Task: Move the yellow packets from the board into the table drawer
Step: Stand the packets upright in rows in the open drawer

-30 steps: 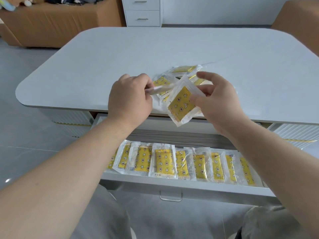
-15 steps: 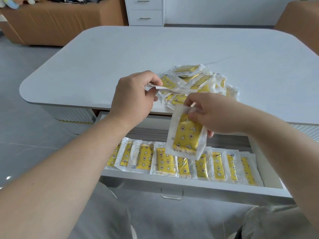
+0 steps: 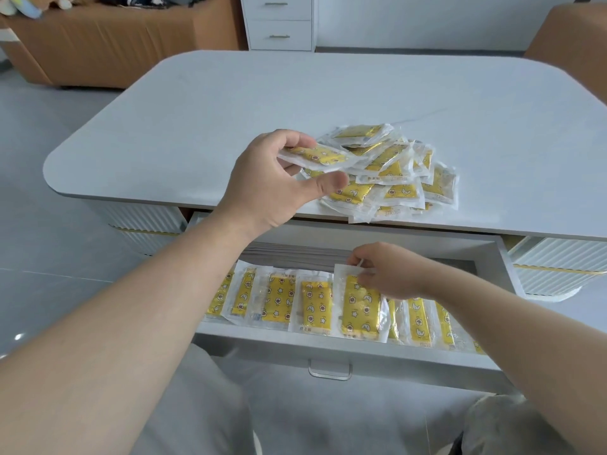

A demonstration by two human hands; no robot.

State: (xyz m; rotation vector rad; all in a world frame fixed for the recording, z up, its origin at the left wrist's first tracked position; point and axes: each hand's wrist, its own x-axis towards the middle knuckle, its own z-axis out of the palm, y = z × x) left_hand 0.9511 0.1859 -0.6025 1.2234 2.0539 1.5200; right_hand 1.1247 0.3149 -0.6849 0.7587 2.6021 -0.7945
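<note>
Left hand (image 3: 262, 185) high, gripping upper packet (image 3: 322, 156); right hand (image 3: 391, 274) low (fingers (image 3: 368, 269) curled), pinching lower packet (image 3: 361, 310).

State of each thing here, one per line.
Table drawer: pulled open.
Packet pile: loose heap on tabletop.
Packet row: side by side in the drawer.
Left hand: grips raised packet above the pile.
Right hand: pinches lowered packet by its top edge, in the drawer.
Cabinet drawers: closed.
</note>
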